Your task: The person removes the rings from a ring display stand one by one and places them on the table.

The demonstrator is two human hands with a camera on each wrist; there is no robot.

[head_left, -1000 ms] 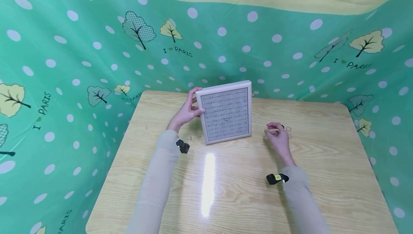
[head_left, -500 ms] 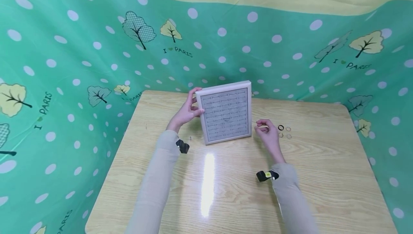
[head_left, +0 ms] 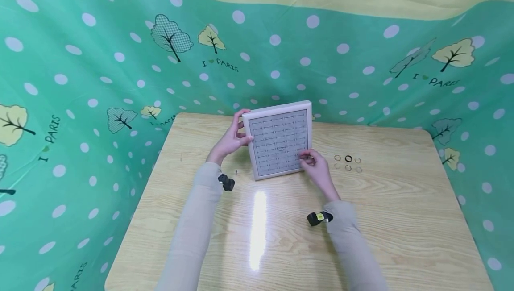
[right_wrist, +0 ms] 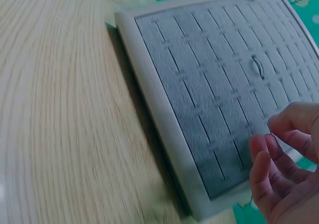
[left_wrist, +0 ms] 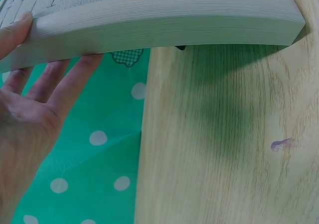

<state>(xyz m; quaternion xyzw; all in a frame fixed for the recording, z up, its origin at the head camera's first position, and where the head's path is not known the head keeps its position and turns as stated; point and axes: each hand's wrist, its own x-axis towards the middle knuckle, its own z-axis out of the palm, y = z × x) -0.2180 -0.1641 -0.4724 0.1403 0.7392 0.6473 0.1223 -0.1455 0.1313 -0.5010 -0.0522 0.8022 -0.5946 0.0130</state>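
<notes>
A ring display tray, white-framed with a grey slotted insert, stands tilted up on the table. My left hand grips its left side; in the left wrist view the thumb lies on the frame front and the fingers go behind. One ring sits in a slot near the middle. In front of the tray's lower right part is my right hand, thumb and fingertips together. It pinches what looks like a thin ring, mostly hidden by the fingertips.
Several loose rings, one of them black, lie in two rows on the wooden table right of the tray. A tiny object lies left of it. Behind hangs a green dotted curtain.
My right hand has moved left from beside the loose rings to the front of the tray, uncovering those rings. The left hand and the tray have stayed in place.
</notes>
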